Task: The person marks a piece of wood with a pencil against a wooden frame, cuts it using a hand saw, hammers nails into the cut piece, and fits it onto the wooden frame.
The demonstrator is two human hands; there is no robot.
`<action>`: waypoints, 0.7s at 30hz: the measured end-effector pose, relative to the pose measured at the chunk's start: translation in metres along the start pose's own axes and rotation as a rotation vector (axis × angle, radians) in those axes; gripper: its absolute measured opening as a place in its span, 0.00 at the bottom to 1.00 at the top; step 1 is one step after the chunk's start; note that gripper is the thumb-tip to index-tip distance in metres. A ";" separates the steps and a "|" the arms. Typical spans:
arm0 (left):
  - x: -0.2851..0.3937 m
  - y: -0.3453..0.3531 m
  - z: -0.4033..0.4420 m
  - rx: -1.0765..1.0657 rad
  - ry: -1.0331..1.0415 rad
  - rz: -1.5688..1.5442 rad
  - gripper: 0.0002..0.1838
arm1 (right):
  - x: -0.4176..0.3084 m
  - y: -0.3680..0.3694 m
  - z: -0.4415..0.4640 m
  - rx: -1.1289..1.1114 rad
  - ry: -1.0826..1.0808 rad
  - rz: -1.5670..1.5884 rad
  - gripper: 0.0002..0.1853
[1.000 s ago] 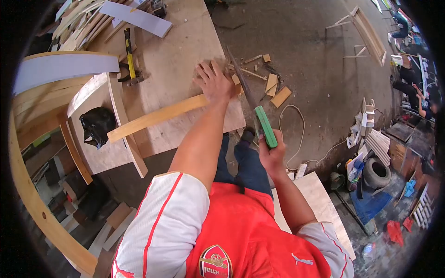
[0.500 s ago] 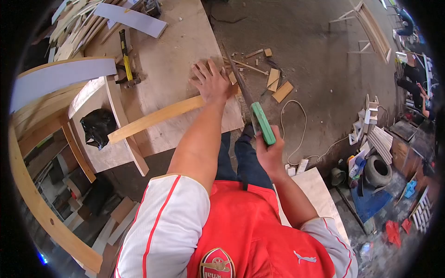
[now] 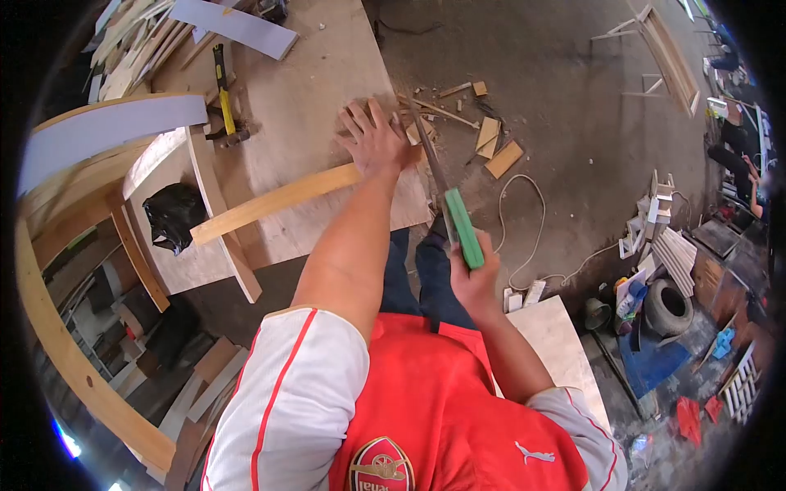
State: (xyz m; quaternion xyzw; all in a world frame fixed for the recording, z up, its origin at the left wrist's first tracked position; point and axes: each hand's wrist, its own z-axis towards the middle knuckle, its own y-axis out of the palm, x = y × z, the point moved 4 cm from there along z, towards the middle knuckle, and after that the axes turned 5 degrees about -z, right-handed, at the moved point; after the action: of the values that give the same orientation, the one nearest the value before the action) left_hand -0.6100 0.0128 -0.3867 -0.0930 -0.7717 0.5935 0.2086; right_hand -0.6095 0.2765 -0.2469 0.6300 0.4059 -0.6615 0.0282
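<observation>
My left hand (image 3: 377, 143) lies with fingers spread over the far end of a long wooden strip (image 3: 282, 201) on the plywood workbench (image 3: 303, 90), pressing down by the bench's right edge. My right hand (image 3: 476, 274) is closed around the green handle of a handsaw (image 3: 463, 227). The saw's dark blade points away from me, alongside the strip's end just right of my left hand. Whether its teeth touch the wood I cannot tell. The strip's near end rests across an upright board (image 3: 219, 213).
A yellow-handled hammer (image 3: 223, 90) lies on the bench, near piled wood strips (image 3: 135, 49). A black plastic bag (image 3: 174, 218) sits at left. Offcuts (image 3: 503, 159) and a cord (image 3: 540, 214) lie on the floor. A person (image 3: 741, 155) is at the far right.
My right hand has drawn the saw slightly back toward my body. My left hand stays on the strip.
</observation>
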 end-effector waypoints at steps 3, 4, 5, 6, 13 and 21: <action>-0.002 0.007 -0.003 0.008 0.001 0.007 0.35 | 0.002 0.006 0.016 -0.026 0.046 -0.052 0.07; -0.002 0.008 -0.001 0.017 0.009 0.005 0.35 | 0.002 0.008 0.024 -0.028 0.078 -0.065 0.07; -0.001 0.006 0.003 0.036 0.017 0.000 0.35 | -0.002 0.004 0.016 -0.012 0.042 -0.072 0.08; -0.002 0.007 0.003 0.051 0.020 -0.008 0.35 | -0.005 -0.001 0.008 0.008 0.021 -0.051 0.08; 0.001 0.001 -0.002 0.010 0.007 -0.005 0.35 | -0.003 -0.002 -0.023 -0.045 0.051 -0.026 0.08; -0.002 0.007 -0.002 0.040 0.021 -0.010 0.35 | -0.006 -0.006 0.001 -0.006 0.026 -0.026 0.07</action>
State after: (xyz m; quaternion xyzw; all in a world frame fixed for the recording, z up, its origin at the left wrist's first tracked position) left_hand -0.6078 0.0157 -0.3933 -0.0912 -0.7580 0.6066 0.2216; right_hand -0.6121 0.2775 -0.2392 0.6333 0.4165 -0.6521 0.0163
